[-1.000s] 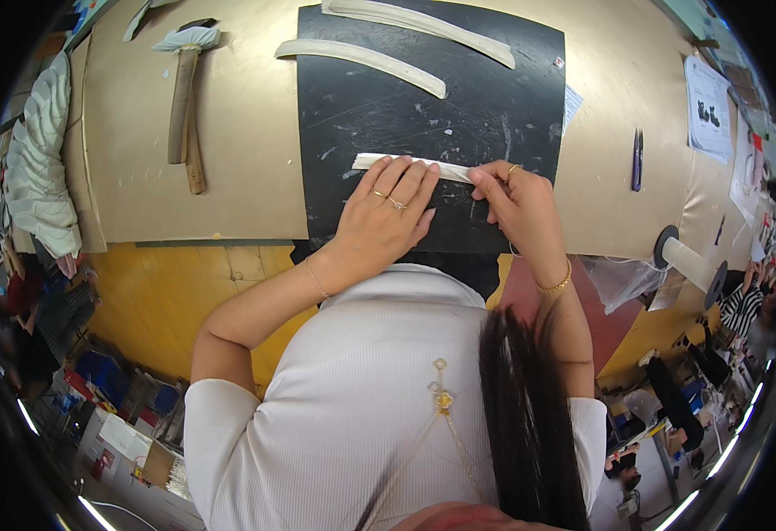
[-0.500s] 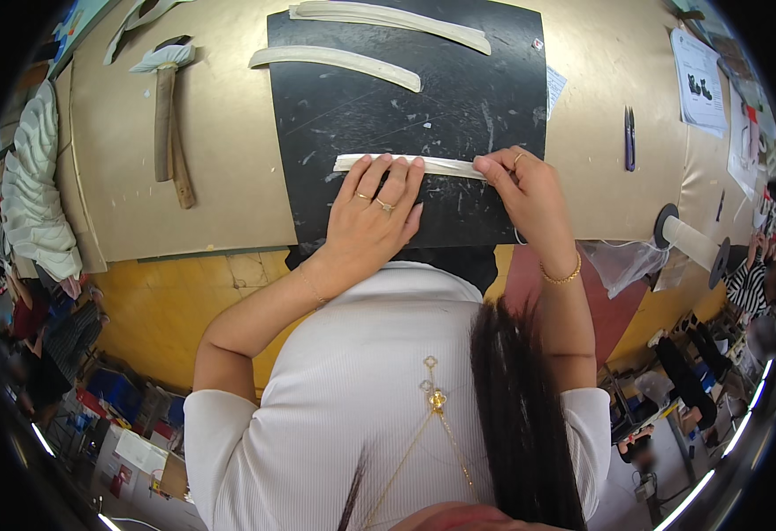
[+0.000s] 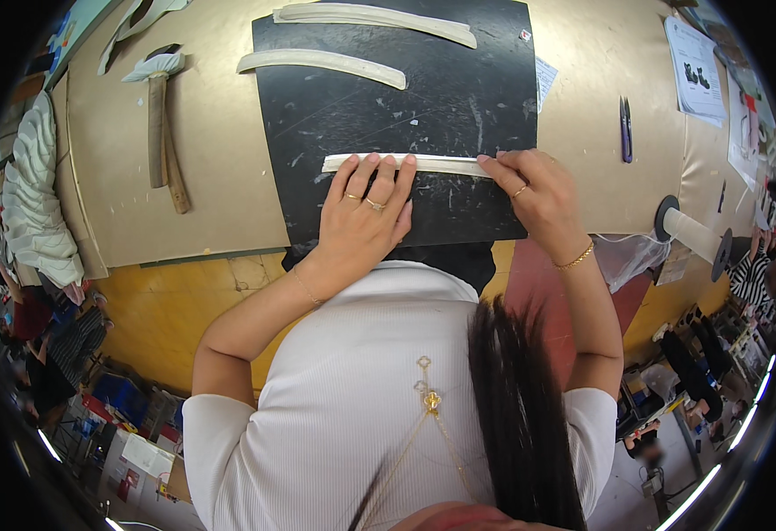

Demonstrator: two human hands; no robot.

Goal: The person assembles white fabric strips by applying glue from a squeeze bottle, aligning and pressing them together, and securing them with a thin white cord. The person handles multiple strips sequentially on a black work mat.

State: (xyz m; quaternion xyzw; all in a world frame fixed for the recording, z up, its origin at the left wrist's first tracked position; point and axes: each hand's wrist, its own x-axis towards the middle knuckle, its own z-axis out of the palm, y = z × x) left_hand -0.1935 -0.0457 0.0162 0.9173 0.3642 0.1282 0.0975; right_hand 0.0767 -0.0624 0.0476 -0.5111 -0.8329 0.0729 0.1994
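Note:
A narrow cream fabric strip (image 3: 445, 165) with a white upper edge lies across the black mat (image 3: 361, 119). My left hand (image 3: 366, 199) rests on its left part, fingers stretched out and slightly spread, fingertips along the far edge. At the strip's right end, my right hand (image 3: 538, 195) is closed in a pinch, thumb and forefinger on the strip. The very tip of that end is hidden by my fingers. Farther up the mat lie a second cream strip (image 3: 335, 64) and another small stack of strips (image 3: 379, 19).
Left of the mat, a hammer (image 3: 158, 124) with a wrapped head lies beside another wooden handle. Stacked white pieces (image 3: 43, 195) line the left edge. To the right are dark snips (image 3: 625, 131), printed sheets (image 3: 696, 75) and a spool (image 3: 693, 237). People are in the background.
My right hand has turned and its elbow has swung outward. The strip's raised white layer now lies straighter between my hands. My left hand stays on the strip; the whole view has shifted slightly.

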